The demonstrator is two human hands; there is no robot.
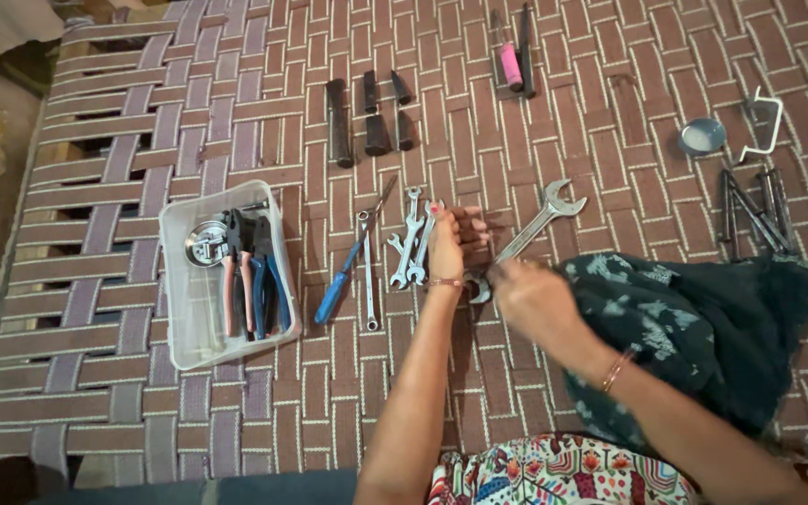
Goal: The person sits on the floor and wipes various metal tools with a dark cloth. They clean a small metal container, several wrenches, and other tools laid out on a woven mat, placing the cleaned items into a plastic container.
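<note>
1. The large open-ended wrench [540, 223] lies slanted on the woven cot [236, 93], its open jaw end pointing up and to the right, its lower end under the two hands.
2. The right hand [533, 297] closes over the lower end of that wrench; the fingers are blurred, so I cannot tell how firmly it grips, only that it is curled around the shaft end.
3. The left hand [451, 245] rests just beside it, fingers bent and touching the same lower end, with a bracelet at the wrist.
4. My judgement: the step in hand is laying out or straightening the big wrench among the sorted tools; the next move seems to call for a steady two-handed grip at the handle end.
5. Just left of the hands lie a cluster of small spanners [411, 241] and a blue-handled screwdriver [348, 271].
6. Further left, a clear plastic tub [184, 346] holds pliers [252, 276].
7. Above are dark chisels and punches [367, 117] and a pink-handled tool [511, 64].
8. To the right lie a dark green cloth [694, 327], a bundle of rods [755, 210] and a small round tin [701, 137].
</note>
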